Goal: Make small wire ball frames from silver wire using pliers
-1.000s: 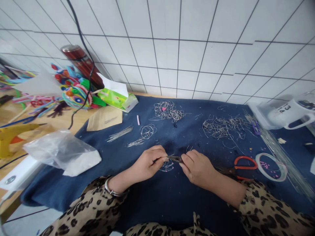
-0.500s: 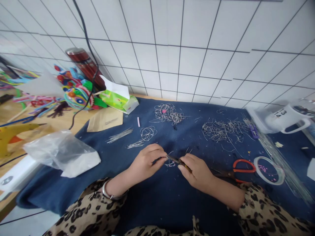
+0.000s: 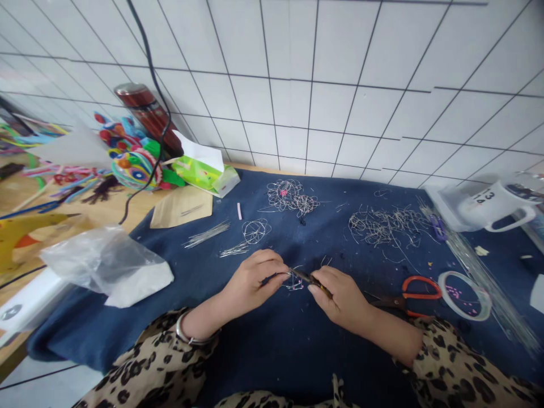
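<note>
Pliers (image 3: 306, 277) sit in my right hand (image 3: 342, 297), thumb and fingers closed round the handles, the slim nose pointing left toward my other hand. My left hand (image 3: 254, 280) is closed too, pinching a small wire piece (image 3: 293, 281), a looped little tangle, between thumb and fingertips. The nose of the pliers meets that wire right at my left fingertips; whether it actually bites the wire is too fine for me to tell. Both hands are low over the blue cloth (image 3: 263, 351) spread on the bench (image 3: 97, 214), in its near middle, close in front of me.

Just beyond my left hand lie a round wire coil (image 3: 256, 229) and a bundle of straight wires (image 3: 207, 233), side by side. Farther back there is a wire tangle (image 3: 291, 197) with a pink speck in it, and to its right a wider scatter of wire offcuts (image 3: 385, 224). Orange-handled scissors (image 3: 419, 294) lie just right of my right wrist, with a clear tape roll (image 3: 465, 294) beside them. A white mug (image 3: 495, 204) stands at the far right. Off to my left, a crumpled plastic bag (image 3: 106, 263) rests at the cloth's edge, with a brown envelope (image 3: 181, 207) and a green tissue pack (image 3: 204, 170) behind it.
</note>
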Available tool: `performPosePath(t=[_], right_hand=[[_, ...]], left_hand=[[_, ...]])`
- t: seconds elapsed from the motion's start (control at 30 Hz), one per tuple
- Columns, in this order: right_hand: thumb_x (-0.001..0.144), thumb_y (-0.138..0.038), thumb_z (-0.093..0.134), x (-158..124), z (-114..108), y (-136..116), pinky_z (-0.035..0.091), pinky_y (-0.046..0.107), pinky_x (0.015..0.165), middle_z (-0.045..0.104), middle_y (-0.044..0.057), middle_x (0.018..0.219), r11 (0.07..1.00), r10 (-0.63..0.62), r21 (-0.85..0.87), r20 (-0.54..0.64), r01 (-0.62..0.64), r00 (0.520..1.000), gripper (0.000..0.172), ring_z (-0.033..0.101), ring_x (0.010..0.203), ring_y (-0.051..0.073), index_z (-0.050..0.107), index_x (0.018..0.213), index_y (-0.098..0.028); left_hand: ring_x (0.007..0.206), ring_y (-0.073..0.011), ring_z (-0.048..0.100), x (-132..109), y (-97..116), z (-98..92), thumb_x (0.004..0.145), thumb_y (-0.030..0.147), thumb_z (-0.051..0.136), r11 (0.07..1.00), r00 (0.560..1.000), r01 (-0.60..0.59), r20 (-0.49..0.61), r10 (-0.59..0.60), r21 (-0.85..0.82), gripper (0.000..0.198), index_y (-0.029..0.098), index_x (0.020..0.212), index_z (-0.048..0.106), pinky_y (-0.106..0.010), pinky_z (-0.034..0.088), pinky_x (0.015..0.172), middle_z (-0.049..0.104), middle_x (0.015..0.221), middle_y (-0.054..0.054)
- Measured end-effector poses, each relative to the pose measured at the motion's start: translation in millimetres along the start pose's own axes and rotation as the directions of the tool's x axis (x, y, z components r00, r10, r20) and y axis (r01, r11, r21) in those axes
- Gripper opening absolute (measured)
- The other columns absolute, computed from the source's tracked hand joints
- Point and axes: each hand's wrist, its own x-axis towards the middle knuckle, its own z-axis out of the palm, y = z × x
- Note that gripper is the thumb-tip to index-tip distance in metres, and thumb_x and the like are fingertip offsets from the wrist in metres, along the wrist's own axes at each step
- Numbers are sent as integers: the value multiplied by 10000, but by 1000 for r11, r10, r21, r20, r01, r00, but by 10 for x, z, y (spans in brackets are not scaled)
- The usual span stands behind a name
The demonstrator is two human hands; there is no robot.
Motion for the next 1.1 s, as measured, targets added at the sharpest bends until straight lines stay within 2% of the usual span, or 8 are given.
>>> performPosePath(t=[0.3,0.47,0.57,0.67,0.8,0.9,0.97,1.1], right_hand=[[890,-262,417,4,26,10,404,279,667,517,16,727,1000,-17,-9,-2,16,1000,141,481,696,141,527,861,-178],[890,-254,415,4,22,5,406,282,672,513,15,725,1000,-16,1,9,16,1000,137,478,698,142,520,847,-177],[894,-260,414,-2,18,-2,410,285,671,519,20,730,1000,-23,9,-3,23,1000,143,480,699,144,527,871,-175],[895,-257,415,-4,13,-9,414,286,676,528,24,738,999,-28,15,-19,29,999,143,486,701,144,532,886,-175],[886,-255,424,-7,7,-5,415,287,672,530,26,740,999,-35,13,-31,36,999,137,487,701,147,533,904,-174],[887,-261,419,-11,5,5,414,288,673,529,26,738,999,-37,12,-38,37,999,146,487,702,148,535,906,-175],[890,-265,416,-13,4,10,411,288,674,527,26,735,999,-33,12,-37,33,999,152,485,702,148,535,910,-173],[892,-267,413,-11,6,14,407,287,674,524,23,736,1000,-28,12,-32,29,999,155,481,703,146,534,912,-172]], left_hand=[[711,-148,557,7,8,21,818,156,570,1000,1000,8,-6,-8,-6,104,164,864,663,-293,461,672,612,730,-46],[631,-114,518,19,44,0,821,165,562,972,987,158,61,-150,-172,97,161,833,658,-232,422,569,551,695,-21],[692,-122,534,38,47,-28,824,168,561,918,973,229,119,-200,-325,88,155,824,649,-254,443,641,550,763,-33],[837,-153,561,36,28,-17,827,205,573,815,953,303,168,-253,-494,84,149,833,636,-286,462,734,580,946,-75],[847,-153,586,-4,1,56,815,231,599,584,900,428,265,-347,-690,92,139,818,598,-281,482,705,583,1113,-102],[864,-169,611,-27,1,112,792,205,630,422,884,442,304,-355,-792,93,137,806,567,-321,480,771,632,1032,-99],[797,-159,626,-32,9,137,790,194,632,331,876,447,332,-350,-831,103,139,816,549,-335,481,767,650,935,-80],[584,-89,556,-30,17,167,795,196,628,238,856,468,369,-363,-851,122,134,836,531,-249,462,575,629,818,-44]])
